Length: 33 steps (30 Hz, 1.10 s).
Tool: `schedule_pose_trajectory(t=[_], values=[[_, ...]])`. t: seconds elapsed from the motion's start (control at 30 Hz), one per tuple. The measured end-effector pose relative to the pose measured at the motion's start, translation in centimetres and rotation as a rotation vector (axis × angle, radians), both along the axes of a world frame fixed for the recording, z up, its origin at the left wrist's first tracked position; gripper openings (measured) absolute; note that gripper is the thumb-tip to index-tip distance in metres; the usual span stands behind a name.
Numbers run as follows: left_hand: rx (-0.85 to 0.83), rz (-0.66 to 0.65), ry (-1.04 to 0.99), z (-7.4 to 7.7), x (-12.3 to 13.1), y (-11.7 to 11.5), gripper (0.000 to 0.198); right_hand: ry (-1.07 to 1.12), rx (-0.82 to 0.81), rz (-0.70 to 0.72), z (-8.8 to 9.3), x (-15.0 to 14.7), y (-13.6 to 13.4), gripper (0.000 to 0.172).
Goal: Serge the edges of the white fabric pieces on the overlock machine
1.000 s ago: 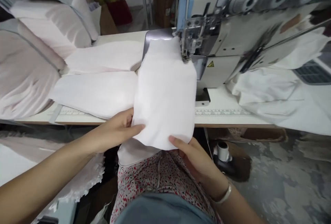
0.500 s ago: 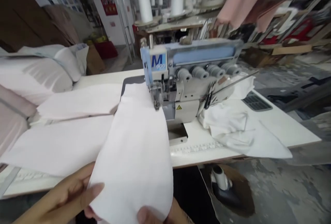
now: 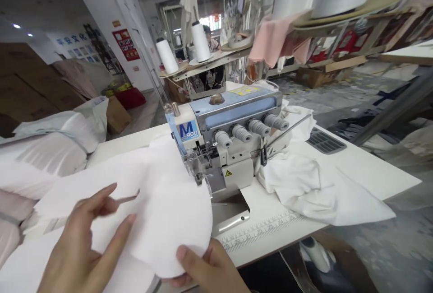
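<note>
A white fabric piece with a rounded near end lies under the presser foot area of a blue and white overlock sewing machine. My right hand pinches its near edge, thumb on top and fingers beneath. My left hand is spread just left of the piece, thumb and fingers apart, with nothing visible between them. Under and beyond that hand lie more white fabric panels.
Crumpled white fabric lies right of the machine. A printed ruler strip runs along the table's front edge. Bundled fabric stands at left. Thread cones stand behind, where a person is partly visible.
My left hand has let go of the fabric's left edge and opened. The rounded end has moved forward, closer to the machine, with my right hand still on it. The view has shifted.
</note>
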<state>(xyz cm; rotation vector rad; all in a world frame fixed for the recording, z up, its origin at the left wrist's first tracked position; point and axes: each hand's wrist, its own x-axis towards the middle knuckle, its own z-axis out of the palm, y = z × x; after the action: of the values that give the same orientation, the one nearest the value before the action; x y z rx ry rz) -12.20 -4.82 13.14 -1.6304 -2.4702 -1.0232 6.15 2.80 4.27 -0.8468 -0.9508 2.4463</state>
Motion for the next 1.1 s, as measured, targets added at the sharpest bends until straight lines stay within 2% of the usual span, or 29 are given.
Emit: schedule_pose_trajectory(t=[0.03,0.07,0.1,0.17,0.23,0.33,0.43,0.47,0.53,0.6,0.73,0.77,0.93,1.1], values=[[0.07,-0.074,0.15,0.5,0.4,1.3,0.054,0.045,0.036,0.017,0.1,-0.3,0.5,0.063],[0.108,-0.2,0.231,0.8,0.8,2.7,0.043,0.091,0.056,0.026,0.3,-0.5,0.9,0.065],[0.11,-0.357,0.231,1.0,1.1,4.1,0.034,0.127,0.058,0.027,0.5,-0.7,1.3,0.065],[0.041,-0.61,0.101,0.6,1.5,6.2,0.041,0.16,0.05,0.017,1.0,-0.9,2.1,0.062],[-0.025,-0.693,0.025,-0.4,1.4,7.3,0.056,0.156,0.055,-0.007,1.4,-0.7,2.8,0.056],[-0.016,-0.677,0.091,-2.4,1.6,6.6,0.069,0.138,0.097,-0.074,2.0,0.1,3.7,0.045],[0.016,-0.576,0.219,-3.9,3.0,4.8,0.074,0.167,0.116,-0.131,2.4,0.7,3.6,0.029],[0.016,-0.537,0.264,-4.2,3.8,4.2,0.074,0.186,0.122,-0.13,2.4,0.6,3.3,0.028],[0.002,-0.466,0.339,-4.6,5.3,3.5,0.074,0.222,0.13,-0.117,2.4,0.2,2.5,0.037],[-0.019,-0.423,0.39,-4.6,6.6,3.2,0.075,0.242,0.123,-0.108,2.1,-0.3,1.7,0.043],[-0.074,-0.466,0.417,-3.9,7.6,3.3,0.07,0.209,0.083,-0.106,1.6,-0.1,1.2,0.017],[-0.081,-0.488,0.414,-3.7,7.6,3.3,0.068,0.18,0.095,-0.109,1.6,0.1,1.3,0.015],[-0.086,-0.525,0.369,-3.0,7.1,3.5,0.063,0.097,0.217,-0.148,1.9,0.9,2.8,0.031],[-0.105,-0.481,0.231,-2.8,5.4,4.1,0.059,0.124,0.26,-0.06,1.7,0.5,4.1,0.037]])
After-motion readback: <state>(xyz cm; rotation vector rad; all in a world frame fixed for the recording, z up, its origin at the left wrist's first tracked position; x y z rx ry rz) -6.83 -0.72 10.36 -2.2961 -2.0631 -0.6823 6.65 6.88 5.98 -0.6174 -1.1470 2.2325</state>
